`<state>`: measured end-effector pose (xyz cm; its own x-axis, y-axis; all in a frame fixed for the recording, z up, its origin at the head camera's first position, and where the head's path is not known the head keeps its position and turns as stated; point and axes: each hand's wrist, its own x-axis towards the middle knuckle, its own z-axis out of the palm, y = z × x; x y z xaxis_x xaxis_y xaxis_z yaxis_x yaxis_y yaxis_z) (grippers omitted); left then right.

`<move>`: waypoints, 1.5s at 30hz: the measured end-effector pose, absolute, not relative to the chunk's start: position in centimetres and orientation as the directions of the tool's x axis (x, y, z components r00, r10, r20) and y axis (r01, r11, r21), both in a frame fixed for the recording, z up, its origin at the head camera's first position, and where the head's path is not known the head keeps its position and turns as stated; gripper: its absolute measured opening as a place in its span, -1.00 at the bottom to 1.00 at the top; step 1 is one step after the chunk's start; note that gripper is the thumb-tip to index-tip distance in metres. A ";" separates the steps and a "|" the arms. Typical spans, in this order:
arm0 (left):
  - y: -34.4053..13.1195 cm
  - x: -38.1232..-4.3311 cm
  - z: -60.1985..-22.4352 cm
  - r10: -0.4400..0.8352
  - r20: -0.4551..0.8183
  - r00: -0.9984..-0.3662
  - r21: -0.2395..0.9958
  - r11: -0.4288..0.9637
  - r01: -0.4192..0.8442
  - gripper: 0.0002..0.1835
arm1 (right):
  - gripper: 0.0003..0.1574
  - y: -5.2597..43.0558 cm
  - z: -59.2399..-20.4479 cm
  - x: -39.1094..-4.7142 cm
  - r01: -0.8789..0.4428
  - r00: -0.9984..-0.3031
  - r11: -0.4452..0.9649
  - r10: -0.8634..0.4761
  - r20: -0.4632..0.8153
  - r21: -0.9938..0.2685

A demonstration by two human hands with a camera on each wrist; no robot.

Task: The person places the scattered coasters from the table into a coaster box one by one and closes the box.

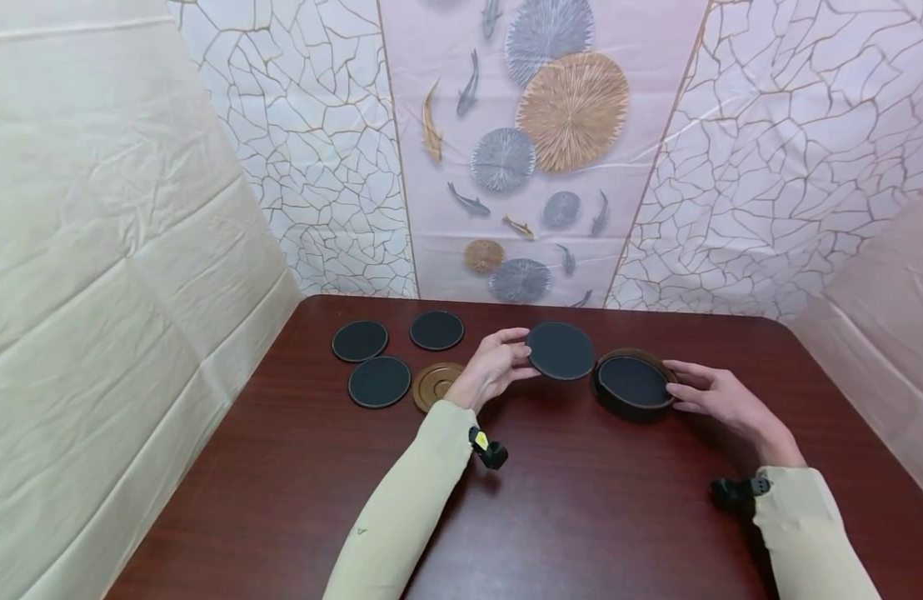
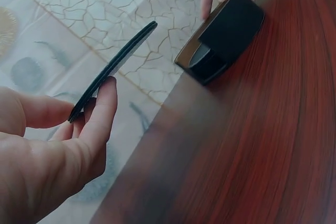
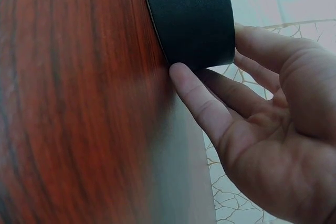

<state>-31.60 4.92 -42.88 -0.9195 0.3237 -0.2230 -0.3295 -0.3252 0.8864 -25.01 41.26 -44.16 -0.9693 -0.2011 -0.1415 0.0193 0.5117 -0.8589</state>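
Right hand (image 1: 724, 404): fingers and thumb clamped on side of round black holder (image 1: 632, 408), on table (image 1: 551, 517). Left hand (image 1: 495, 367): thumb and fingers pinch edge of black disc (image 1: 561, 351), held up, tilted, just left of holder. Brown disc (image 1: 431, 387) left of these fingers, partly hidden; three loose discs (image 1: 379, 382) farther left. Patterned cloth (image 1: 341, 167) beyond fingertips.

Right hand (image 3: 283, 124) holds a black holder (image 3: 191, 19); reddish wood-grained table (image 3: 73, 98) alongside.
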 end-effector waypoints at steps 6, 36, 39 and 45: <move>7.3 -31.3 -43.4 0.331 -0.237 -0.913 0.860 -0.366 -0.356 -0.49 | -0.07 41.0 -44.1 -25.2 0.022 -0.970 0.507 -0.199 -0.142 -0.862; 16.8 -28.7 -44.3 0.182 -0.248 -0.951 0.872 -0.385 -0.301 -0.67 | -0.06 40.9 -44.1 -24.9 0.034 -0.969 0.484 -0.200 -0.148 -0.874; 17.2 -28.4 -44.3 0.163 -0.226 -0.960 0.905 -0.329 -0.269 -0.71 | -0.06 41.0 -44.1 -24.8 0.034 -0.969 0.486 -0.196 -0.148 -0.873; 17.3 -28.3 -44.6 0.110 -0.204 -0.973 0.957 -0.186 -0.222 -0.83 | -0.06 40.9 -44.1 -25.0 0.018 -0.970 0.492 -0.203 -0.135 -0.871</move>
